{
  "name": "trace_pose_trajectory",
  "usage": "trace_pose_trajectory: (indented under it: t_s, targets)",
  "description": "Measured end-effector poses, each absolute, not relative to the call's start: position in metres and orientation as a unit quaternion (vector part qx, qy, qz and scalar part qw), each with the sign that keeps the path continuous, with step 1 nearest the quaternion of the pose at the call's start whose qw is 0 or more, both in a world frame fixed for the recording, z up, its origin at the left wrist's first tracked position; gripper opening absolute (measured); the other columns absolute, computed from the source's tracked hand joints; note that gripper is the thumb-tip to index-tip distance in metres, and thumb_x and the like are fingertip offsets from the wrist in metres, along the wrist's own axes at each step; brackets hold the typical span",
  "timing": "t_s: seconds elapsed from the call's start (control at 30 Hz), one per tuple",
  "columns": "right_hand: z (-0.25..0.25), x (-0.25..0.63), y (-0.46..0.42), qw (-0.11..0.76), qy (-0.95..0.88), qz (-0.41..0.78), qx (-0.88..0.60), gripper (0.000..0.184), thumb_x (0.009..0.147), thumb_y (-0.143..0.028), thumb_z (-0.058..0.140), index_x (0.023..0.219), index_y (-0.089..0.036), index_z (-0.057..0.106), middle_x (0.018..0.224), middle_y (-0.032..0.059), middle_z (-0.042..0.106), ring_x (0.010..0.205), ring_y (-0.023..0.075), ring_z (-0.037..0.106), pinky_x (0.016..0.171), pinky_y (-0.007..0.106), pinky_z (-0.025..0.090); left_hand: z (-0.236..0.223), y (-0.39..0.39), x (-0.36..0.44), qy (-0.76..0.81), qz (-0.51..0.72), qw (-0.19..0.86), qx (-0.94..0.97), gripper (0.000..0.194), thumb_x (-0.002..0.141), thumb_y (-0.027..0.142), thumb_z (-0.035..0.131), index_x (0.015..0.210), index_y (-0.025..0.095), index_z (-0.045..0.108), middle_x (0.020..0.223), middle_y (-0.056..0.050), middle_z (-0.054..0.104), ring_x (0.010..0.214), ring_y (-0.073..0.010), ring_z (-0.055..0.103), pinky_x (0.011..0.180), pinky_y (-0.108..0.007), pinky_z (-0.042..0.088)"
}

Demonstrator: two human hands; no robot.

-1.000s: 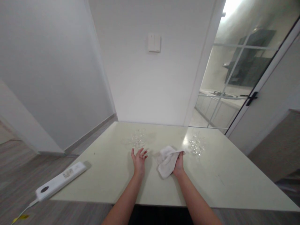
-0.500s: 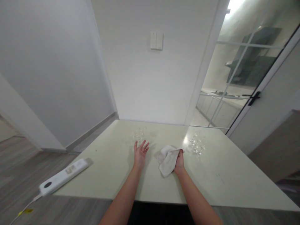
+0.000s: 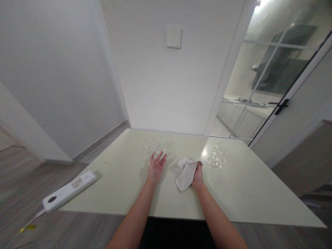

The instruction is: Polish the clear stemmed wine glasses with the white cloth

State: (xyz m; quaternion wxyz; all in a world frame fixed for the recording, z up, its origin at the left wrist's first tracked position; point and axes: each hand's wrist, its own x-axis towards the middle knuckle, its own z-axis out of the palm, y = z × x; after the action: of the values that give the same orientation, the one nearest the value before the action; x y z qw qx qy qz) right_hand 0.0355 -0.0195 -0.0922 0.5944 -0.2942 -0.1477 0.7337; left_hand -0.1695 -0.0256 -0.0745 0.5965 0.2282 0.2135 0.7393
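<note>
A pale cloth (image 3: 185, 174) hangs loosely from my right hand (image 3: 198, 175), whose fingers are closed on its right side. My left hand (image 3: 156, 168) is turned palm up with its fingers apart and nothing in it. Just beyond those fingers stands a group of clear glass pieces (image 3: 153, 146), partly covered by the fingertips. A second group of clear glass pieces (image 3: 217, 157) is to the right of the cloth. The glass is see-through, so I cannot make out the exact shape of each piece.
The pale table (image 3: 249, 193) reaches to the wall. A white power strip (image 3: 70, 190) lies at its left edge, with a cable running down to the floor. A light switch (image 3: 174, 37) is on the wall, and a glass-paned door (image 3: 261, 76) stands at the right.
My left hand has shifted slightly right, toward the cloth. My right hand keeps its hold on the cloth. The whole view has tilted a little.
</note>
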Motion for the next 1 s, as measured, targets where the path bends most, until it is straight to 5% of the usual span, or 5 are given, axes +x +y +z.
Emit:
trace_pose_trajectory:
  t_s: [0.2, 0.47, 0.73, 1.0]
  targets:
    - [-0.094, 0.036, -0.019, 0.59, -0.159, 0.735, -0.294, 0.055, 0.079, -0.065, 0.045, 0.087, -0.016, 0.068, 0.084, 0.0097, 0.075, 0.092, 0.0274, 0.069, 0.085, 0.04, 0.053, -0.075, -0.031, -0.159, 0.241, 0.71, 0.583, 0.311, 0.056, 0.08, 0.034, 0.064, 0.127, 0.036, 0.035, 0.132, -0.007, 0.054, 0.107, -0.021, 0.063, 0.093, -0.037, 0.044]
    - [-0.095, 0.033, -0.019, 0.565, -0.225, 0.741, -0.284, 0.056, 0.075, -0.066, 0.046, 0.088, -0.015, 0.068, 0.085, 0.0103, 0.074, 0.097, 0.0285, 0.066, 0.085, 0.041, 0.052, -0.092, -0.034, -0.139, 0.354, 0.616, 0.462, 0.53, 0.063, 0.072, 0.031, 0.074, 0.125, 0.025, 0.04, 0.112, -0.008, 0.06, 0.086, -0.0148, 0.065, 0.08, -0.032, 0.051]
    - [-0.106, 0.025, -0.03, 0.552, -0.412, 0.642, -0.336, 0.036, 0.06, -0.025, 0.075, 0.094, -0.019, 0.065, 0.088, 0.0027, 0.073, 0.084, 0.0218, 0.066, 0.079, 0.033, 0.05, -0.089, -0.048, -0.136, 0.442, 0.479, 0.206, 0.73, 0.052, 0.079, 0.035, 0.066, 0.129, 0.027, 0.051, 0.101, -0.006, 0.059, 0.086, -0.0166, 0.058, 0.072, -0.029, 0.051]
    - [-0.094, 0.024, -0.031, 0.601, -0.329, 0.637, -0.355, 0.027, 0.06, -0.023, 0.073, 0.085, -0.019, 0.064, 0.075, -0.0012, 0.072, 0.061, 0.017, 0.064, 0.06, 0.028, 0.051, -0.087, -0.052, -0.133, 0.418, 0.463, 0.22, 0.75, 0.057, 0.087, 0.034, 0.056, 0.141, 0.03, 0.036, 0.118, -0.006, 0.061, 0.102, -0.0182, 0.058, 0.079, -0.031, 0.052]
